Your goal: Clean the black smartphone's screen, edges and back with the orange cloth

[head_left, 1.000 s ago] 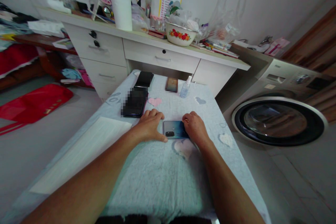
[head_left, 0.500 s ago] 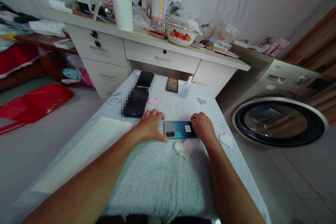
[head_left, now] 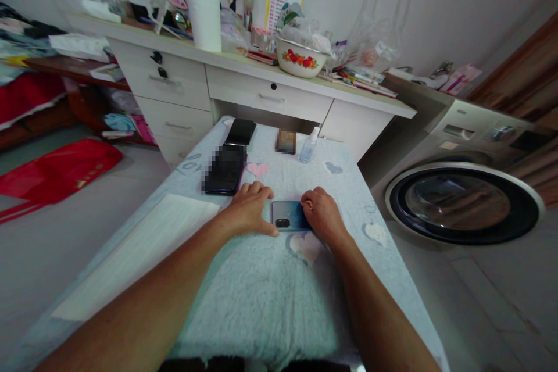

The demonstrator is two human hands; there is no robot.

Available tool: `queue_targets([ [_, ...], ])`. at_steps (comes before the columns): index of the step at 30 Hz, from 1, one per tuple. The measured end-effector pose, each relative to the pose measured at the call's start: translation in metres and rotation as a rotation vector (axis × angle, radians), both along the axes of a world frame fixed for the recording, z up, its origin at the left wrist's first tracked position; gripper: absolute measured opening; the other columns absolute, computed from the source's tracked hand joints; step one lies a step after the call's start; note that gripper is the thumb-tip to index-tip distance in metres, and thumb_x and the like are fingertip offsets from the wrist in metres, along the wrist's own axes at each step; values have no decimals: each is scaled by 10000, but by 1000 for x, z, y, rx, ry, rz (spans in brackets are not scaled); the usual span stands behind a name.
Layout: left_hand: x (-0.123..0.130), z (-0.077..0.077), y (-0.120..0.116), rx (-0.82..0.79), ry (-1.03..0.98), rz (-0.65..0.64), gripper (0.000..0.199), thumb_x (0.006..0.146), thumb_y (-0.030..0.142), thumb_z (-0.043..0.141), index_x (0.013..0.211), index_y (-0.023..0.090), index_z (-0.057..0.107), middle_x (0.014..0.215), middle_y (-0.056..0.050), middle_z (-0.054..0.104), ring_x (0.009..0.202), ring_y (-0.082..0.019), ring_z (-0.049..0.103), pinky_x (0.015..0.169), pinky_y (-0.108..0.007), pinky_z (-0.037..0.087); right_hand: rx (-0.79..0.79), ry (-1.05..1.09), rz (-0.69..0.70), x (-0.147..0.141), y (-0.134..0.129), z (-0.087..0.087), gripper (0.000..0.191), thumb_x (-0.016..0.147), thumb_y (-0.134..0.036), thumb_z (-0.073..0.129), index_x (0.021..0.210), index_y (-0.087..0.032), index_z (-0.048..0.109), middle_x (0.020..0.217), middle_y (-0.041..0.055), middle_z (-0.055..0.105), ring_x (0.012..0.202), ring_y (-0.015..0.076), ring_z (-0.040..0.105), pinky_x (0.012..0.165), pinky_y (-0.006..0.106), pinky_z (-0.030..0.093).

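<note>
A blue-grey phone lies back up on the cloth-covered table, its camera block at the left end. My left hand rests at the phone's left end with thumb and fingers spread, holding nothing. Over the right part of the phone is my right hand, its fingers curled together on the phone's back. What those fingers pinch, if anything, is too small to make out. Beyond my left hand lies a dark phone, with a black flat item behind it.
Farther back on the tablecloth are a small brown device and a clear spray bottle. A white sheet lies at the left. Behind stands a white desk; a washing machine is at the right.
My right hand has moved left along the phone's back, now covering the pale label. My left hand has stayed in place.
</note>
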State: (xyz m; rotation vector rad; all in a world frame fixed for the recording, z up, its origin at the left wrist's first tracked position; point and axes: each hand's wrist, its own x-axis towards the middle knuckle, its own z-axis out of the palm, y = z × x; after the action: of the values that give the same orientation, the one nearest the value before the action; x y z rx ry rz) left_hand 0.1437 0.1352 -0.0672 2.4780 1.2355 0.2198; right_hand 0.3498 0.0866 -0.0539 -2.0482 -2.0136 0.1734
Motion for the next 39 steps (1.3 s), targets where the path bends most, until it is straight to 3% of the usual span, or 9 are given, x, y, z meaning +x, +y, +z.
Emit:
queue_targets([
  [19, 2, -1, -1, 12, 1, 0, 837, 473, 636, 728, 1163, 219, 502, 1175, -91, 494, 1109, -312, 441, 951, -394, 370, 63, 51, 263, -24, 0, -4, 184, 880, -134, 483, 912, -168, 660, 903, 41, 543, 849, 130, 521, 755, 218, 368],
  [28, 1, -3, 0, 7, -7, 2, 826, 470, 646, 725, 1153, 237, 503, 1174, -82, 487, 1112, -313, 436, 957, -391, 355, 22, 15, 140, -18, 2, -2, 211, 874, -145, 480, 944, -178, 676, 945, 60, 572, 869, 141, 549, 775, 221, 380],
  [39, 2, 3, -3, -14, -4, 8, 813, 471, 619, 738, 1152, 237, 509, 1177, -84, 477, 1111, -312, 432, 951, -382, 356, -19, -33, -20, 9, 4, 1, 216, 859, -147, 480, 892, -181, 691, 932, 68, 600, 871, 151, 567, 787, 230, 376],
])
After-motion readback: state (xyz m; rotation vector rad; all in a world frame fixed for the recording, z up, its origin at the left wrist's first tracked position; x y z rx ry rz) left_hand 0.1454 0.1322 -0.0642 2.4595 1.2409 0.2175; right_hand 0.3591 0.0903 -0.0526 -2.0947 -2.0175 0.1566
